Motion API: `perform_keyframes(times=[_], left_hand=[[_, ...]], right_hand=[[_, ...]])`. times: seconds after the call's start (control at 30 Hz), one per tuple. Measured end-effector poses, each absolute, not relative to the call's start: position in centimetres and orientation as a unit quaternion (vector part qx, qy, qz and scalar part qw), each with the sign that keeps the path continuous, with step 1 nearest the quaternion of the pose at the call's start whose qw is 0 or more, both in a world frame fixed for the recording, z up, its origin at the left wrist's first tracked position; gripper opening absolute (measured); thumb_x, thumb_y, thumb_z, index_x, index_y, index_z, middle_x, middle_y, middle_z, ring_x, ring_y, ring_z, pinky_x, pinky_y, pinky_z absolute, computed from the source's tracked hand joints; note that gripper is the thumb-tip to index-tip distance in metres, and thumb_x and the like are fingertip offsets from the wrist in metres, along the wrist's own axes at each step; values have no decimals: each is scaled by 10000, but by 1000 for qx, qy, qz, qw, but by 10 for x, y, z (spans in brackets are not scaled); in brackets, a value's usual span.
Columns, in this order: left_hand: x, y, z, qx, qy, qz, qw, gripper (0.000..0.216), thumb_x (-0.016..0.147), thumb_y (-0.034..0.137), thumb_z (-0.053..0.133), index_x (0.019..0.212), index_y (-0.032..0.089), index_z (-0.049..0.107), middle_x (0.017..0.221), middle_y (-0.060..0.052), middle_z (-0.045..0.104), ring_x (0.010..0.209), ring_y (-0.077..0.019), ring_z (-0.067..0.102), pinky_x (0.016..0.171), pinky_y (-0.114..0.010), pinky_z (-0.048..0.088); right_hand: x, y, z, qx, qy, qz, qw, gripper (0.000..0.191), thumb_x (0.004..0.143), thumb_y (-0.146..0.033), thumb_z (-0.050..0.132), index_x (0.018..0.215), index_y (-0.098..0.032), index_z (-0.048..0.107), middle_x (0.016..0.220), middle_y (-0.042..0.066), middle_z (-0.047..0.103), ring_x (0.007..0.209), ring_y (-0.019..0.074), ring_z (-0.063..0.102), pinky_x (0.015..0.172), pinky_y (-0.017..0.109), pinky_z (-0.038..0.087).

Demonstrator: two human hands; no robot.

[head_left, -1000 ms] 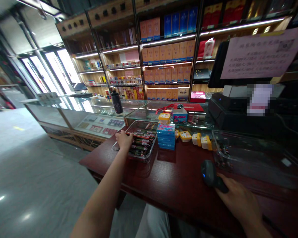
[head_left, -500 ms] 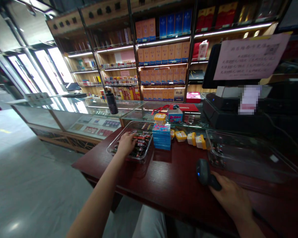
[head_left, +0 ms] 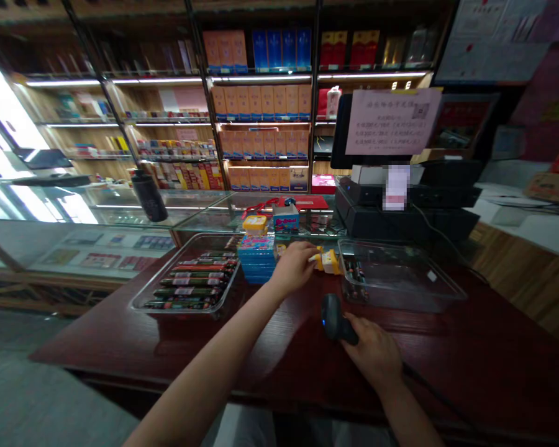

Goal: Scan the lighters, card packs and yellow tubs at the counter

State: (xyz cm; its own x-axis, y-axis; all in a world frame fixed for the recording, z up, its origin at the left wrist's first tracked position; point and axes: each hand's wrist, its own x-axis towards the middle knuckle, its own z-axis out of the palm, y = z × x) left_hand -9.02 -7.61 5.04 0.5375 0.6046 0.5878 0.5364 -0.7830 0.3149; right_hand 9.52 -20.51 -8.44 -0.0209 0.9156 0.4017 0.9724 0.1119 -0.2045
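My right hand [head_left: 375, 351] is wrapped round the handle of a black barcode scanner [head_left: 333, 318], held low over the dark red desk with its blue light showing. My left hand [head_left: 294, 268] reaches over the small tubs with yellow lids [head_left: 328, 261], between the blue stack and the tubs on the right. Its fingers point away and are partly hidden, so whether they grip a tub cannot be made out. To the left of that hand stands a stack of blue packets [head_left: 257, 259] with a yellow-lidded tub [head_left: 255, 225] on top.
At left, a clear tray [head_left: 137, 305] holds several dark wrapped sticks [head_left: 190, 281]. Another clear tray [head_left: 400, 298], with a few sticks, stands at right. Behind are a small blue box [head_left: 286, 221], a black bottle [head_left: 149, 197], a glass counter and a monitor bearing a pink notice [head_left: 389, 124].
My left hand has left the sticks in the left tray and moved right to the yellow-lidded tubs. The view has turned right. The scanner stays in my right hand.
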Motion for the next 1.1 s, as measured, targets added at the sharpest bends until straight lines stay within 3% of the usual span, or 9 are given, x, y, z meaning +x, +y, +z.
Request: perform_keyframes(times=[0.2, 0.37, 0.53, 0.67, 0.93, 1.1], left_hand=[[16, -34, 34, 964, 186, 178, 71, 282, 735, 161, 608, 992, 190, 719, 995, -106, 693, 953, -246, 607, 883, -326, 429], [77, -6, 19, 984, 171, 5, 54, 353, 591, 48, 679, 887, 230, 741, 942, -64, 723, 856, -216, 640, 730, -267, 451], [107, 2, 9, 979, 156, -128, 24, 412, 523, 9, 686, 874, 215, 752, 940, -90, 730, 807, -232, 659, 653, -272, 451], [119, 0, 2, 976, 157, -149, 13, 237, 572, 61, 670, 759, 176, 757, 836, -117, 733, 710, -232, 662, 602, -281, 454], [117, -10, 8, 978, 147, -138, -43, 187, 689, 103, 596, 804, 141, 738, 972, -159, 708, 883, -258, 657, 724, -315, 479], [90, -5, 28, 990, 96, -32, -94, 173, 725, 120, 584, 837, 135, 715, 948, -154, 695, 867, -238, 640, 745, -306, 463]], right_hand=[[94, -202, -87, -668, -706, -62, 226, 399, 824, -381, 574, 1185, -210, 582, 925, 57, 679, 856, 212, 615, 776, 314, 439], [92, -203, -82, -681, -694, -64, 227, 368, 840, -386, 557, 1164, -214, 594, 903, 53, 664, 861, 220, 605, 778, 323, 418], [92, -206, -65, -685, -692, -30, 226, 368, 815, -335, 592, 1161, -211, 589, 933, 51, 666, 871, 218, 598, 769, 309, 418], [93, -208, -52, -686, -691, -11, 226, 340, 831, -310, 570, 1155, -211, 586, 927, 47, 663, 889, 210, 595, 780, 295, 419], [94, -205, -56, -687, -689, -4, 231, 354, 798, -296, 612, 1141, -211, 603, 925, 42, 663, 903, 203, 589, 796, 287, 418], [94, -206, -61, -683, -688, -23, 244, 331, 843, -349, 559, 1147, -227, 602, 894, 36, 664, 882, 193, 596, 776, 287, 414]])
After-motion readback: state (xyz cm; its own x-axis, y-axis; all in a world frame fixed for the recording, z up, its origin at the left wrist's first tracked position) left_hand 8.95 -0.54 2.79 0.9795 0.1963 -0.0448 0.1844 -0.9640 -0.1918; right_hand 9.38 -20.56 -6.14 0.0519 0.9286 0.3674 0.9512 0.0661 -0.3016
